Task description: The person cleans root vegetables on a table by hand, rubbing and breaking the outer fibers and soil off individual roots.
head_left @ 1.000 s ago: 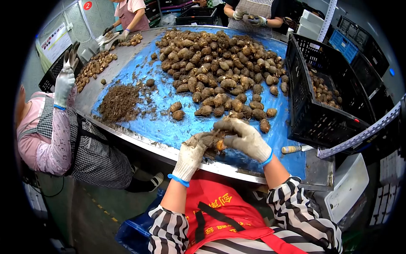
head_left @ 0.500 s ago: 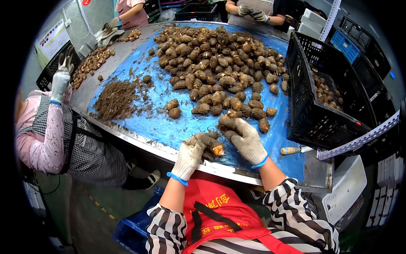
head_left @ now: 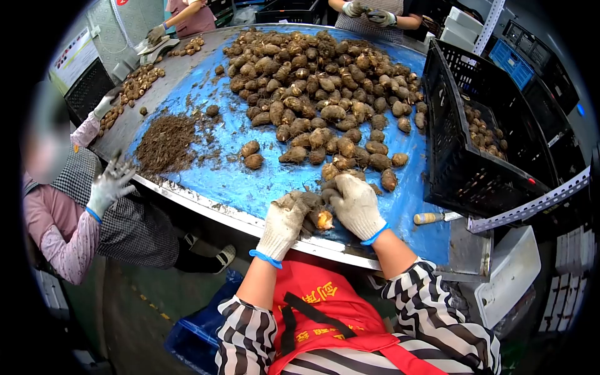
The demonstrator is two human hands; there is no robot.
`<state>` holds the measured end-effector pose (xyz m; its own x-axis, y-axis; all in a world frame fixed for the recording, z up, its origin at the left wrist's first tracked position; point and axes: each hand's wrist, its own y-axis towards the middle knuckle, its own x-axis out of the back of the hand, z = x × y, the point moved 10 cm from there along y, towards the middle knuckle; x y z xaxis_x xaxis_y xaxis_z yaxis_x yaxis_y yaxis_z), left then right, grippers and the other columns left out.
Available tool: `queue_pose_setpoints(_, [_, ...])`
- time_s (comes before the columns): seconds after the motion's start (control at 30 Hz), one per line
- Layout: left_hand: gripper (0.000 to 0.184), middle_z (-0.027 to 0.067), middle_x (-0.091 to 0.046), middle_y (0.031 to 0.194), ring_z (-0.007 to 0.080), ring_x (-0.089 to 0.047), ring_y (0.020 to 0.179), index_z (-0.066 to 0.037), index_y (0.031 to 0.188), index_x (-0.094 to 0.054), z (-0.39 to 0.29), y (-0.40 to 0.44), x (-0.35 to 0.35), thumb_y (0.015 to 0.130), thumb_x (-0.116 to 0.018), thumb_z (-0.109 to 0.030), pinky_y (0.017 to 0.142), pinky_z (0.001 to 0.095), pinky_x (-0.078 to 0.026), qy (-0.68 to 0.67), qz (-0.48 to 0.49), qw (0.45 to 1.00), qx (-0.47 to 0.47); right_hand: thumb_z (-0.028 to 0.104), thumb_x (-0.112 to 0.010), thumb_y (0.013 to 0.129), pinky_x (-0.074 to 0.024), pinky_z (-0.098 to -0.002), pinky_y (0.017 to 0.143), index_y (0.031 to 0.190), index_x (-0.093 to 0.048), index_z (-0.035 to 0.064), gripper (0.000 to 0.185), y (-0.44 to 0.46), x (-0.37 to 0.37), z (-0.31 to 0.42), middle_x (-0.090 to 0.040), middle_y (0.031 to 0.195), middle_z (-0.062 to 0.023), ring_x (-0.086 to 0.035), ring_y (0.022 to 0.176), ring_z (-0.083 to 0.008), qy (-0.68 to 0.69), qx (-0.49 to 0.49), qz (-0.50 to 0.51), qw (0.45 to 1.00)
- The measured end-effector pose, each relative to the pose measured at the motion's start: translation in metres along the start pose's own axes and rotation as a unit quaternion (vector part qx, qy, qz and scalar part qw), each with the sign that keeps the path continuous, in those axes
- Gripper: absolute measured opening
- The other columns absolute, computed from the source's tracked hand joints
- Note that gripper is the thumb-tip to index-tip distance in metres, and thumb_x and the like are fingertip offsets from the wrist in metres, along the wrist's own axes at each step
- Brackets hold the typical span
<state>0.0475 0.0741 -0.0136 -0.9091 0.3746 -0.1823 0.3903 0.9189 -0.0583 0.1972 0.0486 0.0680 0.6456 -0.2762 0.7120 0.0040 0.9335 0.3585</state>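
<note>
Left hand (head_left: 289, 214) grasps one tuber (head_left: 322, 219), presumably angled to expose its pale end (head_left: 325, 222); I cannot tell whether my curled right hand (head_left: 355, 204) grips anything.

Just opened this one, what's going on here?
Someone in knit gloves is working on a brown tuber at a table: the left hand grips the tuber, its orange end showing, and the right hand is right by it, though contact is hard to tell. Beyond lies a large pile of tubers on a blue sheet. A wooden-handled tool lies untouched, near a black crate.
</note>
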Motion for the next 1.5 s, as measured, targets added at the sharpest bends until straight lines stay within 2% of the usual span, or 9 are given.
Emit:
queue_pose_setpoints(0.2, [0.025, 0.0091, -0.073, 0.093, 0.0140, -0.068, 0.076, 0.003, 0.106, -0.069, 0.001, 0.004, 0.007, 0.099, -0.060, -0.018, 0.065, 0.0273, -0.056, -0.019, -0.038, 0.999, 0.008, 0.007, -0.069, 0.084, -0.0545, -0.0361, 0.084, 0.109, -0.072, 0.0032, 0.025, -0.001, 0.011, -0.007, -0.069, 0.100, -0.0161, -0.069, 0.093, -0.0264, 0.238, -0.052, 0.011, 0.970])
queue_pose_setpoints(0.37, [0.019, 0.0076, -0.072, 0.077, 0.0129, -0.063, 0.054, 0.001, 0.098, -0.071, 0.000, 0.004, 0.004, 0.096, -0.065, -0.016, 0.048, 0.0258, -0.050, -0.024, -0.093, 0.995, 0.004, 0.023, -0.073, 0.081, -0.0503, -0.0464, 0.076, 0.087, -0.065, 0.0027, 0.023, -0.004, -0.006, 0.015, -0.064, 0.089, -0.0179, -0.062, 0.087, -0.0391, 0.016, 0.011, 0.088, 0.996])
queue_pose_setpoints(0.6, [0.017, 0.0080, -0.071, 0.076, 0.0142, -0.063, 0.049, 0.001, 0.102, -0.071, -0.008, -0.002, 0.004, 0.097, -0.063, -0.013, 0.043, 0.0269, -0.050, -0.050, -0.106, 0.990, 0.081, 0.008, -0.066, 0.083, -0.0528, -0.0428, 0.077, 0.096, -0.069, 0.0021, 0.015, 0.002, 0.010, -0.003, -0.067, 0.092, -0.0177, -0.065, 0.086, -0.0358, 0.023, -0.003, -0.026, 0.999])
queue_pose_setpoints(0.73, [0.032, 0.0186, -0.070, 0.107, 0.0268, -0.072, 0.081, 0.005, 0.122, -0.061, -0.004, 0.009, 0.005, 0.097, -0.063, -0.016, 0.064, 0.0349, -0.064, -0.228, -0.099, 0.966, 0.066, 0.013, -0.070, 0.081, -0.0528, -0.0431, 0.076, 0.091, -0.070, 0.0047, 0.013, -0.001, 0.012, -0.022, -0.068, 0.092, -0.0158, -0.066, 0.086, -0.0355, 0.124, -0.033, -0.054, 0.990])
queue_pose_setpoints(0.8, [0.062, 0.0212, -0.060, 0.128, 0.0356, -0.067, 0.107, 0.002, 0.142, -0.043, -0.004, 0.019, -0.002, 0.093, -0.071, -0.022, 0.083, 0.0416, -0.064, -0.381, 0.034, 0.923, -0.042, 0.018, -0.073, 0.081, -0.0534, -0.0426, 0.075, 0.093, -0.070, 0.0041, 0.019, -0.001, 0.006, -0.021, -0.068, 0.091, -0.0163, -0.066, 0.085, -0.0357, 0.129, -0.054, -0.040, 0.989])
queue_pose_setpoints(0.93, [0.062, 0.0199, -0.062, 0.125, 0.0310, -0.066, 0.109, 0.004, 0.142, -0.043, 0.001, 0.014, -0.015, 0.093, -0.072, -0.020, 0.082, 0.0392, -0.063, -0.357, 0.007, 0.934, -0.005, 0.031, -0.076, 0.081, -0.0521, -0.0457, 0.074, 0.087, -0.066, 0.0039, 0.029, -0.002, 0.009, 0.001, -0.066, 0.086, -0.0161, -0.065, 0.085, -0.0365, 0.007, -0.020, -0.031, 0.999])
queue_pose_setpoints(1.2, [0.051, 0.0184, -0.065, 0.120, 0.0260, -0.071, 0.092, 0.005, 0.138, -0.047, 0.002, 0.011, -0.019, 0.095, -0.068, -0.013, 0.066, 0.0297, -0.062, -0.153, -0.004, 0.988, 0.002, 0.023, -0.069, 0.083, -0.0508, -0.0457, 0.071, 0.080, -0.062, 0.0044, 0.020, -0.007, 0.017, 0.009, -0.063, 0.081, -0.0146, -0.064, 0.079, -0.0361, -0.013, 0.077, -0.056, 0.995])
queue_pose_setpoints(1.37, [0.058, 0.0192, -0.064, 0.120, 0.0228, -0.069, 0.084, -0.003, 0.148, -0.038, 0.005, 0.010, -0.022, 0.097, -0.063, -0.011, 0.066, 0.0321, -0.061, -0.287, 0.053, 0.956, 0.000, 0.020, -0.072, 0.079, -0.0506, -0.0443, 0.070, 0.081, -0.064, 0.0061, 0.016, -0.010, 0.016, 0.024, -0.063, 0.079, -0.0132, -0.063, 0.077, -0.0348, 0.026, 0.160, -0.063, 0.985])
queue_pose_setpoints(1.5, [0.062, 0.0210, -0.059, 0.130, 0.0326, -0.066, 0.104, -0.005, 0.146, -0.040, 0.001, 0.010, -0.019, 0.093, -0.069, -0.017, 0.083, 0.0432, -0.060, -0.378, 0.110, 0.919, -0.026, 0.018, -0.074, 0.079, -0.0530, -0.0438, 0.075, 0.094, -0.071, 0.0056, 0.020, -0.003, 0.013, -0.001, -0.068, 0.089, -0.0132, -0.066, 0.086, -0.0331, -0.011, 0.013, -0.024, 1.000])
